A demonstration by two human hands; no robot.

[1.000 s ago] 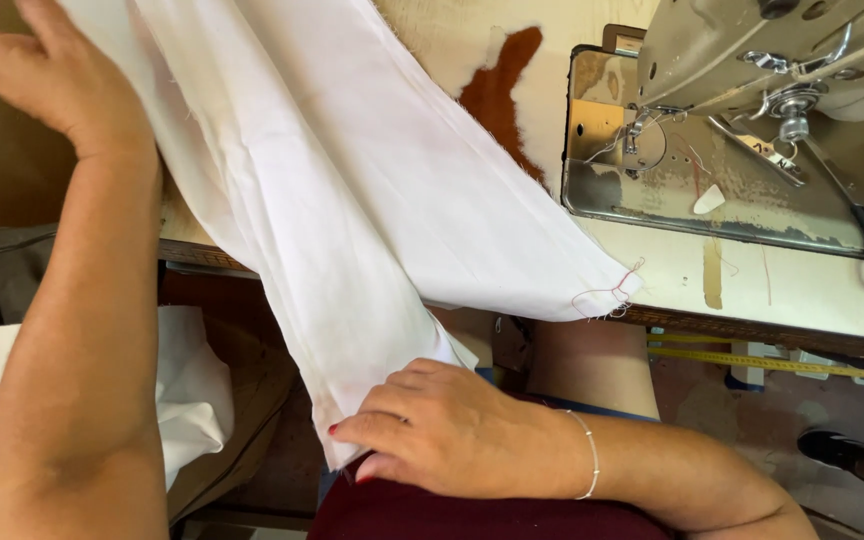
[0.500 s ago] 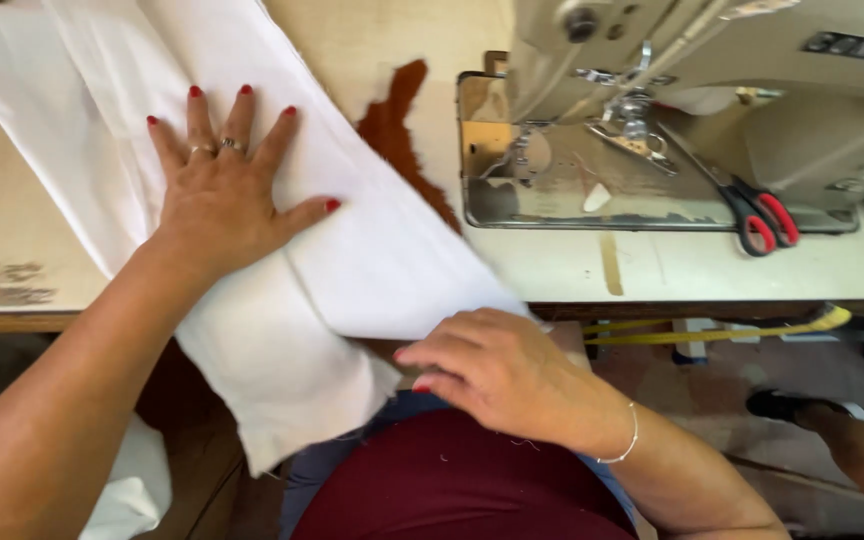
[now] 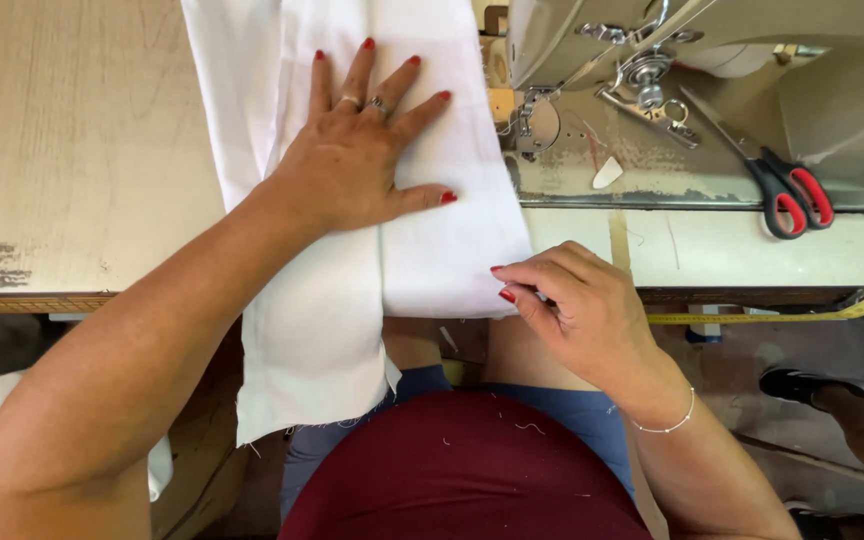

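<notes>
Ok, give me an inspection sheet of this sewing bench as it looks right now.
Surface: worn pale wooden table, chipped at its front edge.
Job's things: white cloth, folded, hanging over the table's front edge; sewing machine.
Clutter: red-handled scissors on the machine bed; yellow tape measure along the table edge.
Grips: left hand pressed flat on the cloth; right hand pinching the cloth's near corner.
Cables: nothing seen.
Surroundings: a sandalled foot on the floor, right.
</notes>
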